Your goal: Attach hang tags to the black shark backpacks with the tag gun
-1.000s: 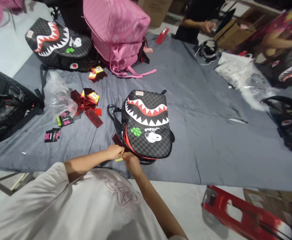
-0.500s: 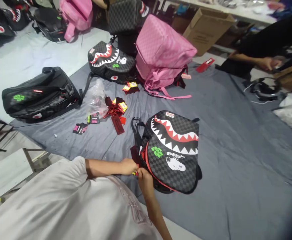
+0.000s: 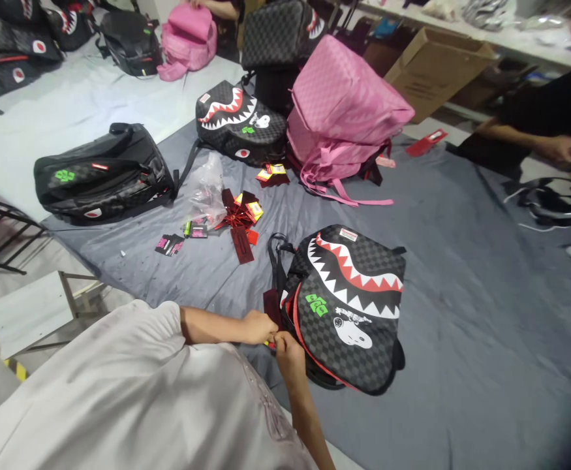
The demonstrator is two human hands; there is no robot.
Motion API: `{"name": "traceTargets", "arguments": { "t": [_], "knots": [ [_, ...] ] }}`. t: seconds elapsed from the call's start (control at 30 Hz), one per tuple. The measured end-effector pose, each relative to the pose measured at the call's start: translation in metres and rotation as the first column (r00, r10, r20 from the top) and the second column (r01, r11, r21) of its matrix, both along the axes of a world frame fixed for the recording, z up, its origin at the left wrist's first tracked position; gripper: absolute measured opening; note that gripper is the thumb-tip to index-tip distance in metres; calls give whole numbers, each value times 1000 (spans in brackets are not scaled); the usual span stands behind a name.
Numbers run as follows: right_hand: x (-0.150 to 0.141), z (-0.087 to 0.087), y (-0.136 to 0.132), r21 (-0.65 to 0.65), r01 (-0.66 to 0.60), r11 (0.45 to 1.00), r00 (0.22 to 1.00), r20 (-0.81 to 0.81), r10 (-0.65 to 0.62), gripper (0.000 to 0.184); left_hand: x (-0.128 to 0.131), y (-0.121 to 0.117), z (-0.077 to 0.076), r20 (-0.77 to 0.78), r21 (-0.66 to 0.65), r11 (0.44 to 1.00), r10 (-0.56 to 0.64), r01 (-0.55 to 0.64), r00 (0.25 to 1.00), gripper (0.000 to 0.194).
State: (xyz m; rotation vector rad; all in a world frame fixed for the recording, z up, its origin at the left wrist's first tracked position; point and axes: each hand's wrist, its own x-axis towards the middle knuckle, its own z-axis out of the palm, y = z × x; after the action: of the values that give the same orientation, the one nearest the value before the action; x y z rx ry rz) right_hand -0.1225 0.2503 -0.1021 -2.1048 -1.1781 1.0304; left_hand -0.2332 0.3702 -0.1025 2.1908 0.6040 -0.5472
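A grey checkered backpack [image 3: 351, 307] with a red and white shark mouth lies on the grey sheet [image 3: 451, 274] in front of me. My left hand [image 3: 258, 326] and my right hand [image 3: 288, 346] meet at its near left corner, both pinched on a small tag with a yellow edge beside a dark red hang tag [image 3: 270, 307]. What the fingers grip is mostly hidden.
Loose red and yellow tags [image 3: 243, 215] and a clear plastic bag [image 3: 207, 189] lie left of the backpack. A black backpack [image 3: 102, 173], another shark backpack [image 3: 239, 124] and a pink backpack [image 3: 346, 114] sit beyond. Another person's arm [image 3: 534, 140] reaches in at right, near a cardboard box [image 3: 436, 65].
My head has turned left and up, so the backpack sits lower right in view and more bags show at the far left. Both hands stay pinched together at the backpack's corner.
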Motion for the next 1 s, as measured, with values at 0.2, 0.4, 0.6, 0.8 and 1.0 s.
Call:
{"name": "traceTargets", "arguments": {
  "t": [0.2, 0.4, 0.6, 0.8, 1.0],
  "knots": [
    [5, -2, 2, -25, 27, 999, 999, -38, -28, 30, 1, -3, 1, 16, -43, 997, 65, -64, 998, 22],
    [1, -3, 1, -31, 116, 993, 990, -75, -118, 25, -7, 0, -1, 19, -132, 982, 138, -134, 990, 16],
    [0, -2, 0, -15, 180, 984, 974, -134, -180, 23, 0, -3, -5, 50, -145, 972, 191, -182, 980, 7],
    [0, 1, 1, -15, 210, 978, 952, -226, -208, 26, -2, 3, -19, 67, -299, 934, 223, -194, 972, 6],
    [-7, 9, 10, -43, 306, 951, 910, -282, -305, 25, -12, 9, -26, 74, -491, 834, 329, -253, 941, 13]
  ]
}}
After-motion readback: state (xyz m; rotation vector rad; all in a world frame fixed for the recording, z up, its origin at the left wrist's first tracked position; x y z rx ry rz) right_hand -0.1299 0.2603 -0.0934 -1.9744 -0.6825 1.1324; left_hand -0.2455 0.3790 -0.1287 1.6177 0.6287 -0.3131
